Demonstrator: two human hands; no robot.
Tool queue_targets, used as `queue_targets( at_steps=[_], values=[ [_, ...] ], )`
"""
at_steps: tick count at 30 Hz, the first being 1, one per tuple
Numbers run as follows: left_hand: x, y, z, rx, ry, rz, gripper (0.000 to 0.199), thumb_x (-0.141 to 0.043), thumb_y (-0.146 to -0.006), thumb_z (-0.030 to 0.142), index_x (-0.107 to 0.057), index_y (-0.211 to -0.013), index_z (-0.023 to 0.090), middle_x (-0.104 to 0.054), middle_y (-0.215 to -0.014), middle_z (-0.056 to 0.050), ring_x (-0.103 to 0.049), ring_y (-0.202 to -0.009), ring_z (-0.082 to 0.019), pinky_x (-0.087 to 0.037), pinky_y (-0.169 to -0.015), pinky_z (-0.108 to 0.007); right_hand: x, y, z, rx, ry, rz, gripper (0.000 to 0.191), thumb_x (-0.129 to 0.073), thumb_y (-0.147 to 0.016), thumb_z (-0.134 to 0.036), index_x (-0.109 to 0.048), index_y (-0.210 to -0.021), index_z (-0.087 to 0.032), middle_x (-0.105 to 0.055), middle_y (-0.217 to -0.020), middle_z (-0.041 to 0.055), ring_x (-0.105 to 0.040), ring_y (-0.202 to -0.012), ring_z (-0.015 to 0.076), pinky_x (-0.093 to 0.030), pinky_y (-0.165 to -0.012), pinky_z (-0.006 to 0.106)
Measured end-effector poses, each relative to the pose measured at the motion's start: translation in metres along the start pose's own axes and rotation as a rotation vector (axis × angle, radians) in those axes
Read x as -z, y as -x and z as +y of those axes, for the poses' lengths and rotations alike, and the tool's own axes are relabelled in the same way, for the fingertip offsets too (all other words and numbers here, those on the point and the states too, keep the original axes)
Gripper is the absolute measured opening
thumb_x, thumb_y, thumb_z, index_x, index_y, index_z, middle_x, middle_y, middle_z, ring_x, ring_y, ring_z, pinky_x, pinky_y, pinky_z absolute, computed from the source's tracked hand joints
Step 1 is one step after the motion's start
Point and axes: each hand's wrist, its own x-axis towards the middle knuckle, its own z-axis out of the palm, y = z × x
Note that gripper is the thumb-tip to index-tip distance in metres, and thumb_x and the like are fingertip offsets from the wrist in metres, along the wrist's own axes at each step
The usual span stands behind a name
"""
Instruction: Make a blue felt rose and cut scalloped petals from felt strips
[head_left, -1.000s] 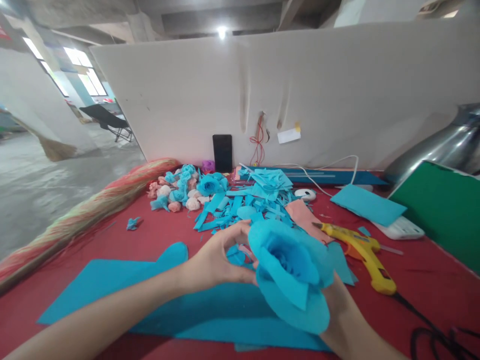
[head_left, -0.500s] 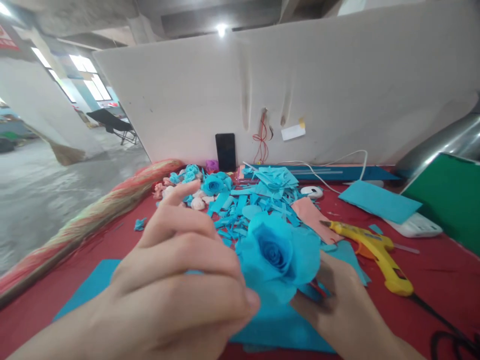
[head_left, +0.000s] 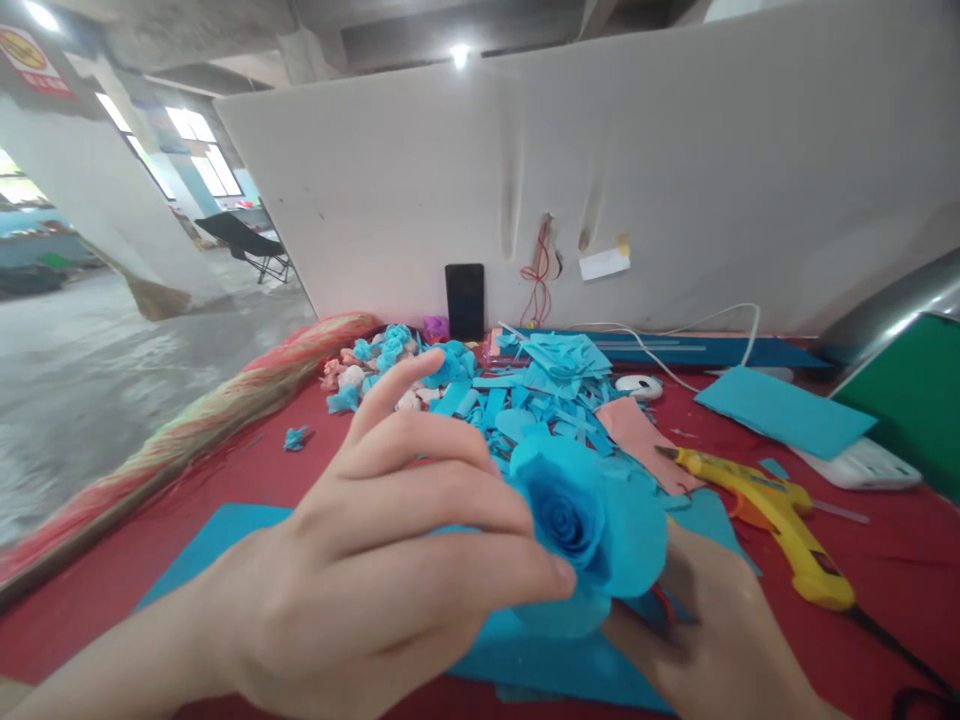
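Observation:
A blue paper rose [head_left: 566, 520] with a tightly rolled centre and wide outer petals faces me over the table. My left hand [head_left: 382, 540] is closed at its front left, thumb and fingers against the petals, with the index finger raised. From behind and below on the right, my right hand [head_left: 697, 610] grips the flower's base, its fingertips mostly hidden. A small red piece [head_left: 663, 606] shows by the right palm; I cannot make out what it belongs to. Under both hands lies a blue paper sheet [head_left: 555, 665].
Blue paper scraps [head_left: 555, 370] are heaped behind the rose, with finished small flowers [head_left: 394, 345] to the left. A yellow glue gun [head_left: 780, 510] lies at right beside a pink paper piece [head_left: 637, 440]. A black phone [head_left: 465, 302] leans against the white board [head_left: 375, 200].
The left thumb and fingers have come further over the front petals of the rose. Everything sits slightly further right in view, as my head has turned a little left.

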Motion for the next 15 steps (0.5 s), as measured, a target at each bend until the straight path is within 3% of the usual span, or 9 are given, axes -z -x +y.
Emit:
queue_targets(
  at_steps=[6,11,15],
  values=[
    [-0.002,0.000,0.001,-0.017,0.003,0.010,0.029,-0.052,-0.071,0.001,-0.061,-0.088,0.022,-0.068,-0.079,0.008,-0.057,-0.079,-0.010,-0.023,-0.112,-0.036,0.002,0.000,-0.002,0.042,-0.016,0.000,0.012,-0.044,-0.076,-0.017,-0.050,-0.066,-0.021,-0.055,-0.056,-0.0046,-0.053,-0.048,0.0084,-0.042,-0.045,0.016],
    [-0.005,0.002,0.002,0.015,0.025,-0.015,0.022,-0.055,-0.076,0.005,-0.061,-0.089,0.022,-0.069,-0.082,0.007,-0.058,-0.080,-0.009,-0.028,-0.110,-0.036,0.002,0.002,-0.002,0.041,0.005,0.017,0.018,-0.044,-0.077,-0.019,-0.040,-0.060,-0.022,-0.059,-0.060,-0.0050,-0.041,-0.036,0.0070,-0.040,-0.038,0.017],
    [-0.011,0.008,0.005,0.072,0.089,-0.039,0.020,-0.053,-0.083,0.015,-0.064,-0.092,0.029,-0.068,-0.075,0.006,-0.060,-0.075,-0.012,-0.036,-0.104,-0.040,0.003,0.003,-0.004,0.055,-0.009,0.005,0.009,-0.045,-0.077,-0.017,-0.047,-0.072,-0.024,-0.063,-0.070,-0.0053,-0.058,-0.054,0.0092,-0.047,-0.049,0.016]
  ],
)
